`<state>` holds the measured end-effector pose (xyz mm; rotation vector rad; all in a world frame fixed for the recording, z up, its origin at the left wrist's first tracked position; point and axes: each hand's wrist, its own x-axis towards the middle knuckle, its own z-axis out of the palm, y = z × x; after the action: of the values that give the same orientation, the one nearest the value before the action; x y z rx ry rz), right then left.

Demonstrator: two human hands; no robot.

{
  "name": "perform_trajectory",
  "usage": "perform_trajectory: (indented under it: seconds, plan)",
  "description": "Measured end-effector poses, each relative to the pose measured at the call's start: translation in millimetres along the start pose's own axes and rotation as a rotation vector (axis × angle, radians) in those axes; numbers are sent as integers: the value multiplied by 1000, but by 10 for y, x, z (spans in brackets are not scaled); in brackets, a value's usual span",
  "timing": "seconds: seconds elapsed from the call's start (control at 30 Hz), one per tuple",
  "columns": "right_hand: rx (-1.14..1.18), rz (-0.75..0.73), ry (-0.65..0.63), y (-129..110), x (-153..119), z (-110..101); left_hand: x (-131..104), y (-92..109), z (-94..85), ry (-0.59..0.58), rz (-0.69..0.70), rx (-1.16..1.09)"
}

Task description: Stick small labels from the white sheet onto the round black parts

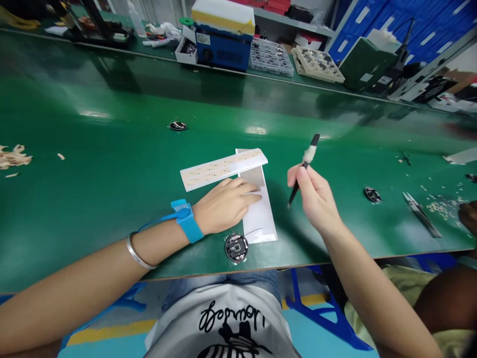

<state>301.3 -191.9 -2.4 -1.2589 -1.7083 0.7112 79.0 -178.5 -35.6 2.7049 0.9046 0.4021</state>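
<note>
My left hand (227, 205) lies with its fingers stretched out over a white backing sheet (261, 219), touching it. Across the top of that sheet lies a pale strip (223, 170) dotted with rows of small tan pieces. My right hand (315, 194) is raised to the right of the sheets. Its fingers pinch a slim black tool with a white-wrapped section, which looks like tweezers (310, 153); the dark tip points down, apart from the sheets. Close to the table's front edge sits a round black electronic part (236, 247) with a thin wire, beside the white sheet.
Other round black parts lie at the back (178, 126) and right (372, 194). Silver tweezers (422, 215) and scattered tan bits (443, 206) are near a co-worker's hand (467, 216). A tan scrap pile (15, 157) lies left. A blue box (223, 47) and trays stand on the rear shelf.
</note>
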Motion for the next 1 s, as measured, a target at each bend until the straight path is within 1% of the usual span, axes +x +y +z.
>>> perform_trajectory:
  seconds: [0.07, 0.13, 0.2, 0.27, 0.6, 0.7, 0.9, 1.0]
  plan:
    - [132, 135, 31, 207, 113, 146, -4, 28, -2, 0, 3, 12]
    - [282, 232, 33, 350, 154, 265, -7, 49, -9, -11, 2, 21]
    - [366, 256, 45, 429, 150, 326, -6, 58, -15, -14, 1, 23]
    - [395, 253, 65, 469, 131, 346, -3, 54, -18, -8, 0, 16]
    - [435, 273, 132, 494, 98, 405, -2, 34, -17, 2, -10, -4]
    - [431, 275, 130, 490, 96, 398, -4, 48, -26, 10, -15, -10]
    - [448, 273, 74, 492, 104, 341, 27, 42, -12, -20, -31, -29]
    - [465, 271, 98, 477, 104, 316, 36, 33, -62, -55, -47, -43]
